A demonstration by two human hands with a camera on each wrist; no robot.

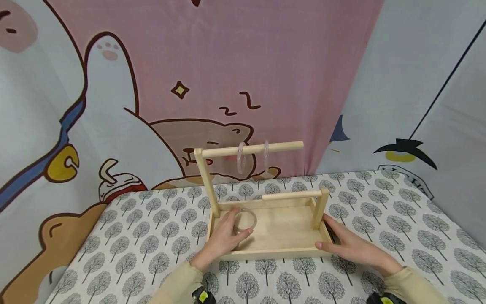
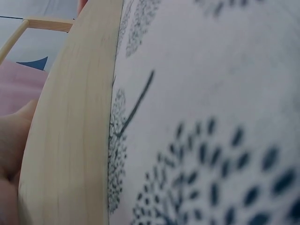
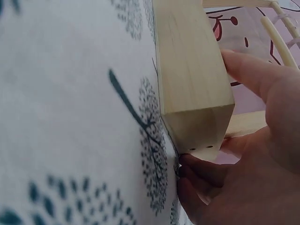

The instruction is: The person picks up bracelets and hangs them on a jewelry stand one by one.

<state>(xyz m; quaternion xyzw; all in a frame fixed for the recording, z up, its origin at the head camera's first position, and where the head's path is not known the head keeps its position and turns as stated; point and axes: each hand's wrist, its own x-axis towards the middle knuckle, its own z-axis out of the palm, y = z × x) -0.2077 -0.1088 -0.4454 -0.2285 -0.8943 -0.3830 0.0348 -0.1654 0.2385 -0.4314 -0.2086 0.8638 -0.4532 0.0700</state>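
Observation:
A pale wooden tray [image 1: 273,254] stands on the tree-print cloth, with a tall post and rod [image 1: 285,147] at its left end and a shorter post and rod [image 1: 290,195] at its right. Two translucent rings hang on the tall rod, a left ring [image 1: 239,159] and a right ring [image 1: 266,157]. Inside the tray's left part, my left hand [image 1: 227,234] holds another clear ring [image 1: 255,220] between thumb and fingers. My right hand [image 1: 351,244] grips the tray's right end, thumb over the front corner and fingers [image 3: 206,171] along the outer end wall.
The patterned cloth [image 1: 159,236] covers the table around the tray. Behind it hangs a curtain [image 1: 288,76] with cartoon animals, close to the table's far edge. The tall rod's right end is free, and the short rod's left end is free too.

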